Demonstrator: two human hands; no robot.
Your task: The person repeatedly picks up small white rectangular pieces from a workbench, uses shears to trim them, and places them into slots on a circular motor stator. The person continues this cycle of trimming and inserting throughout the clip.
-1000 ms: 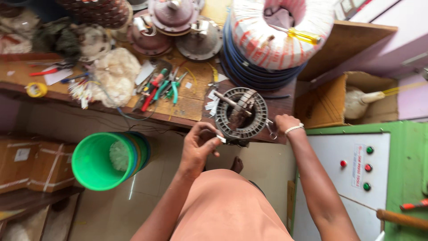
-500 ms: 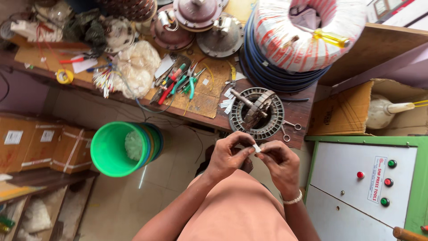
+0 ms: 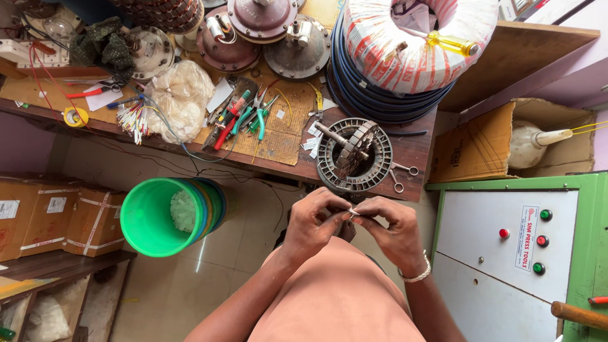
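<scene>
Head view: both hands (image 3: 354,225) pinched on small white strip (image 3: 352,213), long axis left-right.

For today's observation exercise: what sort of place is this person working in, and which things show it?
Probably a small workshop for repairing electric motors or fans. A slotted round motor core lies on the cluttered wooden bench, beside pliers and screwdrivers, domed metal motor housings and big coils of cable.

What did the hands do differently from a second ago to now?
A second ago the left hand and right hand were up at the round metal stator on the bench edge. Both then pulled back toward the lap and met; now together they pinch a small white slip. The stator, scissors, pliers and green bucket stayed put.
</scene>
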